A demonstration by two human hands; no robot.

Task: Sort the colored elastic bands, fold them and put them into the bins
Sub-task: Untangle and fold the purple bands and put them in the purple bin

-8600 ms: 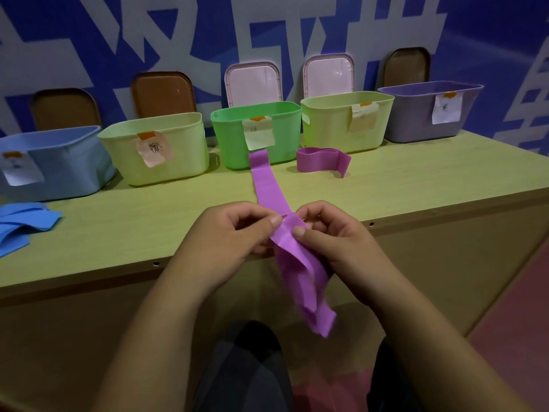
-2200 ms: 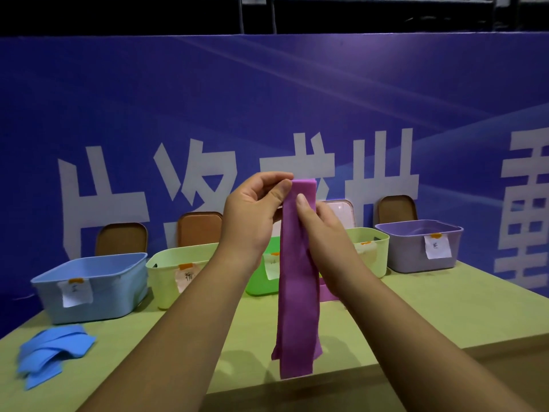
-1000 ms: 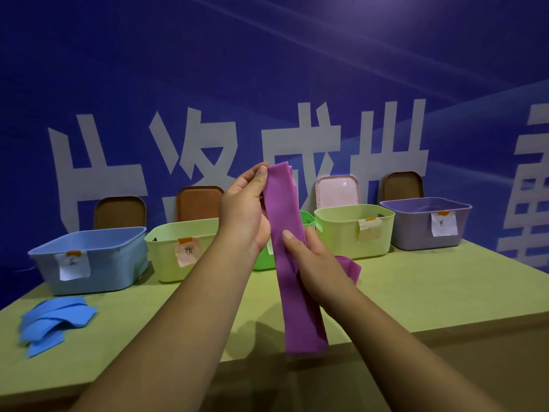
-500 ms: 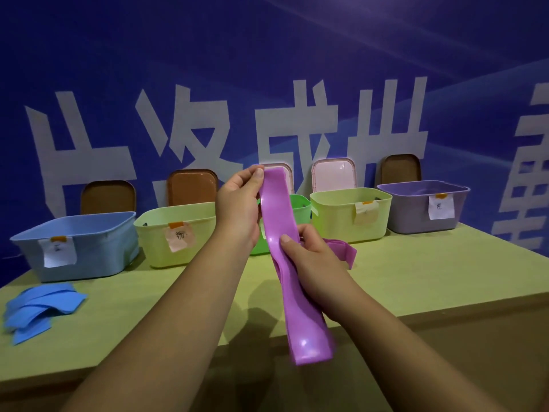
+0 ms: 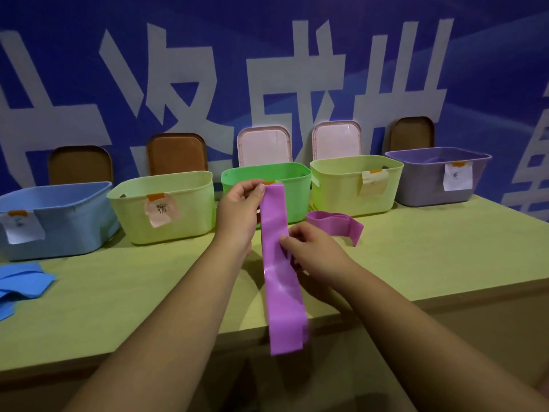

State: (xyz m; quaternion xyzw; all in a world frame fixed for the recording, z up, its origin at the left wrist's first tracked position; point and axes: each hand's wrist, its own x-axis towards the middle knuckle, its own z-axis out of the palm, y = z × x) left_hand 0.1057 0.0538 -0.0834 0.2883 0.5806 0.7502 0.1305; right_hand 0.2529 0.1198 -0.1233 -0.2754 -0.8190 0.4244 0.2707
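The left hand [image 5: 239, 211] pinches the top end of the long flat purple elastic band [image 5: 280, 281] at frame centre, lower than a second ago. The right hand [image 5: 315, 252] has slid to its middle, pinching there. The strip hangs smooth and doubled past the green table [image 5: 416, 263] edge, probably ready for folding.

Illumination: dim, cool, indoor. The source appears to be overhead, judging from the soft shadow on the table [image 5: 118, 307] beneath the raised arms and the dark gaps between the bins [image 5: 166, 209]. One glossy sheen on the purple band [image 5: 280, 292], about mid-length. The band's lower end is smeared by motion blur. Wide-angle distortion bows the table's front edge and slants the banner [image 5: 267, 69] lettering toward both sides. Corners darken. Label writing is soft and unreadable.
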